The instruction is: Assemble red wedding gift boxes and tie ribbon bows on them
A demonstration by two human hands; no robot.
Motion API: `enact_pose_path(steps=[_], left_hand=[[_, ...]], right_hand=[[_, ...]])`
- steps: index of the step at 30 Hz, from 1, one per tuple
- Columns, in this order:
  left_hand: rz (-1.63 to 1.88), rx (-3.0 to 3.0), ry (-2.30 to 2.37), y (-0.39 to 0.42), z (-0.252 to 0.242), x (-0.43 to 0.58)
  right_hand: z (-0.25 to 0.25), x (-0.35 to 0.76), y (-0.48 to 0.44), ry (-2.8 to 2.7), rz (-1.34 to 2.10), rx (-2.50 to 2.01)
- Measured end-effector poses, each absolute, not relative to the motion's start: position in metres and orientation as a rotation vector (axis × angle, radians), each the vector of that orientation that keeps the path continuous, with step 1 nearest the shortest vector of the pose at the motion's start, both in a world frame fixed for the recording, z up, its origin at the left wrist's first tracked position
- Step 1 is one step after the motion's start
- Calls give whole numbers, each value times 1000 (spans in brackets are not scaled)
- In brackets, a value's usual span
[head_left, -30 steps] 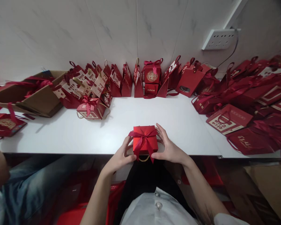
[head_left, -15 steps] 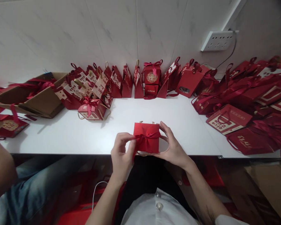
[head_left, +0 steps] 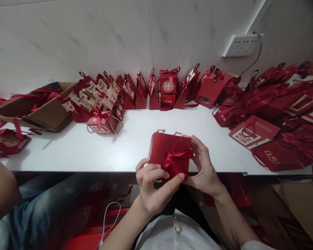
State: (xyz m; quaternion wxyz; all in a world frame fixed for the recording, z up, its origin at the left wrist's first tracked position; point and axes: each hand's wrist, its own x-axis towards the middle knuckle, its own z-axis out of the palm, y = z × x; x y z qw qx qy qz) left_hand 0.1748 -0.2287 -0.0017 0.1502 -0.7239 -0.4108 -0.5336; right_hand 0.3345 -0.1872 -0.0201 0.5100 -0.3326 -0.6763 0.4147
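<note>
Just over the table's front edge, a red gift box (head_left: pixel 160 146) with gold cord handles is lifted and faces me. Tied across its top is a dark red ribbon bow (head_left: pixel 176 160). My left hand (head_left: pixel 155 185) is closed on the ribbon, thumb and fingers at its lower end and against the box's near left side. Gripping the box's right side is my right hand (head_left: pixel 205 170), fingers behind and thumb at the lower corner. The underside of the box is hidden.
Red gift boxes (head_left: pixel 129 92) line the wall. More boxes (head_left: pixel 255 132) are piled at right. A cardboard carton (head_left: pixel 52 114) of ribbons stands left, with one bowed box (head_left: pixel 103 123) nearer. A co-worker's arm (head_left: pixel 1 187) is at far left. A power strip (head_left: pixel 242 45) hangs on the wall.
The box has come closer to me and slightly right, tilting as it rose. My left hand moved right, from the ribbon's left side to below the bow.
</note>
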Motion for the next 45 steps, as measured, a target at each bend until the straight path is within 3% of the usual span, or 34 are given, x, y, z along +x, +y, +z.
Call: enact_pose_path(steps=[20, 24, 27, 29, 33, 38, 42, 45], left_hand=[[-1532, -2089, -1171, -232, 3, 172], [-2035, -2015, -1374, -230, 4, 167], [-2518, -1701, -1941, -219, 2, 158], [-2797, -1460, -2266, -208, -3, 150], [-3163, -1153, -2396, -195, -20, 143], [-2938, -1486, -2699, -200, -37, 151], [-2797, -1797, -2727, -201, -48, 157], [-2884, -1796, -2533, -200, -37, 159]], right_hand=[[-16, 337, -192, -1642, 920, -856], [-15, 339, -192, -1685, 899, -858], [-16, 341, -191, -1714, 917, -891], [-18, 341, -190, -1644, 1012, -929], [-24, 343, -184, -1206, 1442, -928], [-22, 351, -179, -810, 1984, -839], [-14, 357, -179, -786, 2032, -774], [-11, 361, -180, -802, 1988, -772]])
